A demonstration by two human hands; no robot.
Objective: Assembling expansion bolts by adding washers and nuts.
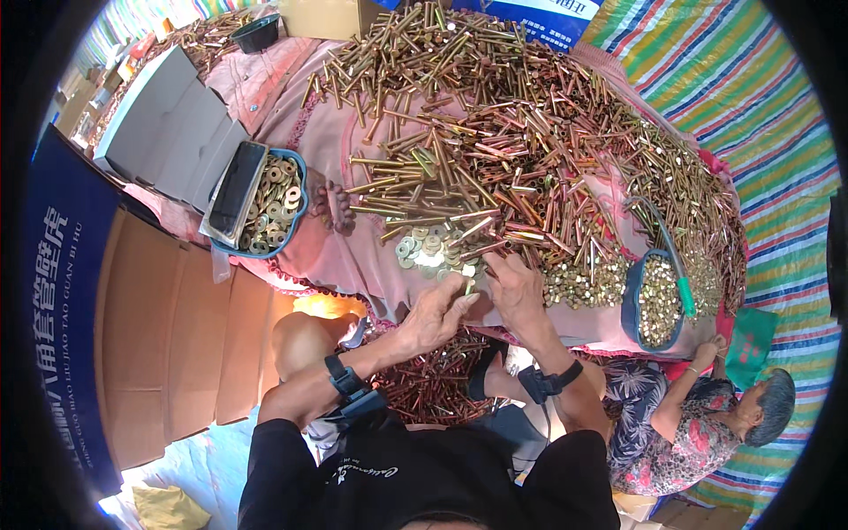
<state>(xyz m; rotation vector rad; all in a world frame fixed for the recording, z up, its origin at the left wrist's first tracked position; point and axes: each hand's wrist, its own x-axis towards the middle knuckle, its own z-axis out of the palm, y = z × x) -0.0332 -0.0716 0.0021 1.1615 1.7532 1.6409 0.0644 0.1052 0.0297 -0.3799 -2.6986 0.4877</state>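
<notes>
My left hand [439, 311] is closed, thumb and forefinger pinching a small gold-coloured metal piece [469, 287], of which only a short end shows. Close beside it, my right hand [517, 290] has its fingers bent together at the near edge of the bolt heap; what they hold, if anything, is hidden. Flat round washers [422, 246] lie in a loose pile just beyond both hands. Long gold and reddish bolts [539, 141] cover much of the pink cloth [362, 265]. Small gold nuts [583, 284] are spread to the right of my right hand.
At left, a blue basin [303, 208] of washers carries a dark phone [238, 187], with a bead string [334, 205] beside it. A blue basket [634, 305] of nuts stands at right, near another person [680, 415]. More bolts [428, 380] lie between my legs. Cardboard boxes [168, 327] line the left.
</notes>
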